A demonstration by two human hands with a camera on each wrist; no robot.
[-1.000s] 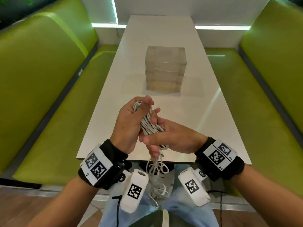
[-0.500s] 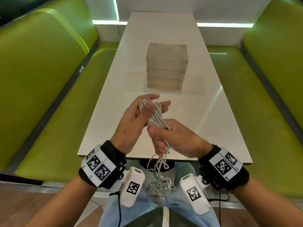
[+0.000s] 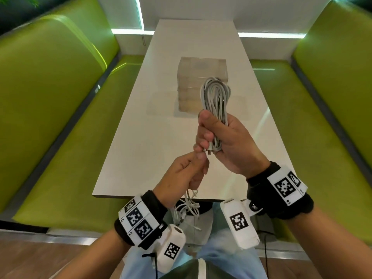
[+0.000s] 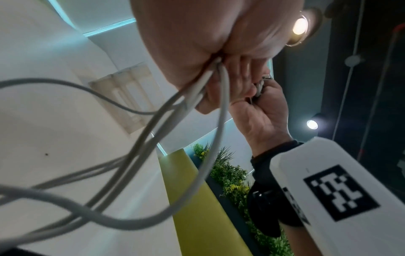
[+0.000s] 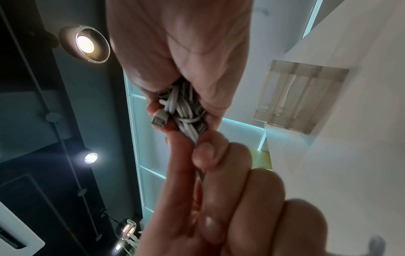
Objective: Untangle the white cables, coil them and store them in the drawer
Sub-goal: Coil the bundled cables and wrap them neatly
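Note:
My right hand (image 3: 218, 140) grips a coiled bundle of white cable (image 3: 216, 95) upright above the table, its loops standing up out of the fist. In the right wrist view the coil's strands (image 5: 183, 110) and a metal plug (image 5: 158, 120) show at the fist's lower end. Just below, my left hand (image 3: 191, 170) pinches loose white cable strands (image 3: 188, 206) that hang tangled down to my lap; the left wrist view shows these strands (image 4: 153, 138) leaving the closed fingers. A translucent drawer unit (image 3: 202, 83) stands mid-table, its drawers closed.
The white table (image 3: 141, 154) runs away from me between two green bench seats (image 3: 66, 158) (image 3: 314, 137). Its near edge lies just under my hands. My lap in light jeans (image 3: 221, 256) is below.
The right hand has taken over the coil and lifted it up and to the right. The left hand has let the coil go and dropped lower, now pinching the loose strands.

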